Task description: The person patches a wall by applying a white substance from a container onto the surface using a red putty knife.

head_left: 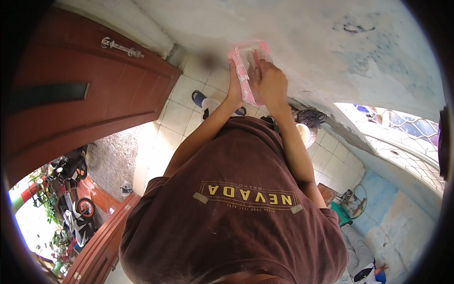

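A pink-and-white patterned rectangular container (243, 83), open at the top with a pale interior, is held up in front of the wall above my feet. My left hand (235, 85) grips its left side, thumb and fingers along the edge. My right hand (272, 83) reaches into it from the right with bent fingers; what they hold inside, if anything, I cannot make out.
A red-brown door (56, 109) stands at left, with motorbikes (80, 217) outside. A mottled wall (321, 52) fills the top, a grilled window (392, 142) the right. Dark and pale items (307, 118) lie beyond my right arm. Grey trousers or cloth (357, 246) show at lower right.
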### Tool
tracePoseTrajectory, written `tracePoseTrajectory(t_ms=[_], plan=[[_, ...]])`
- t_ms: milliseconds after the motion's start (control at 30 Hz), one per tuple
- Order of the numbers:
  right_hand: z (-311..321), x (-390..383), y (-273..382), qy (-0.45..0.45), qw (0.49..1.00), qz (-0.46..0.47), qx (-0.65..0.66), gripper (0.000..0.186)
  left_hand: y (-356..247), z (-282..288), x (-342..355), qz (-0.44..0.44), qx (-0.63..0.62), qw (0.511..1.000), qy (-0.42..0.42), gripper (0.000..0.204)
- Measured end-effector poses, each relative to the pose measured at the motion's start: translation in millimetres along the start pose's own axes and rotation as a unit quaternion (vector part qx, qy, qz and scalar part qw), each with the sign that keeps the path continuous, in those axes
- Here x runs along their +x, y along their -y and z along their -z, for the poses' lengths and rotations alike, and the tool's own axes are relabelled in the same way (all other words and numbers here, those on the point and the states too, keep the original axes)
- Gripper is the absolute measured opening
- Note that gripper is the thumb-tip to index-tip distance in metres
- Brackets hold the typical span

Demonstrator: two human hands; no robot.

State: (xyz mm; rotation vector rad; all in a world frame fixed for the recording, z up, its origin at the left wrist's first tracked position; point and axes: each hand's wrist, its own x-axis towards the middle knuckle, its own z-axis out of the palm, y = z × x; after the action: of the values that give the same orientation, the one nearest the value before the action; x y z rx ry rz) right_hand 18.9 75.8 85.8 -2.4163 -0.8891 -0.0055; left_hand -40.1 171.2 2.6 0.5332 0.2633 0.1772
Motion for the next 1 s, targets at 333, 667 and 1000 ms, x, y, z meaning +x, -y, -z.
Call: tracePoseTrajectory(t_ms=[333,667,1000], plan=[[19,8,-5,0.0,1.0,-0.009,0.009,0.023,-1,3,3,-0.026,-0.038,0.998,0.039,0.093],[22,16,-6,0.024,0.999,0.02,0.013,0.019,3,-1,5,-0.009,-0.06,0.997,0.042,0.086],[28,24,-24,0.043,0.995,0.013,0.094,0.019,3,-4,12,-0.006,-0.047,0.998,0.048,0.088]])
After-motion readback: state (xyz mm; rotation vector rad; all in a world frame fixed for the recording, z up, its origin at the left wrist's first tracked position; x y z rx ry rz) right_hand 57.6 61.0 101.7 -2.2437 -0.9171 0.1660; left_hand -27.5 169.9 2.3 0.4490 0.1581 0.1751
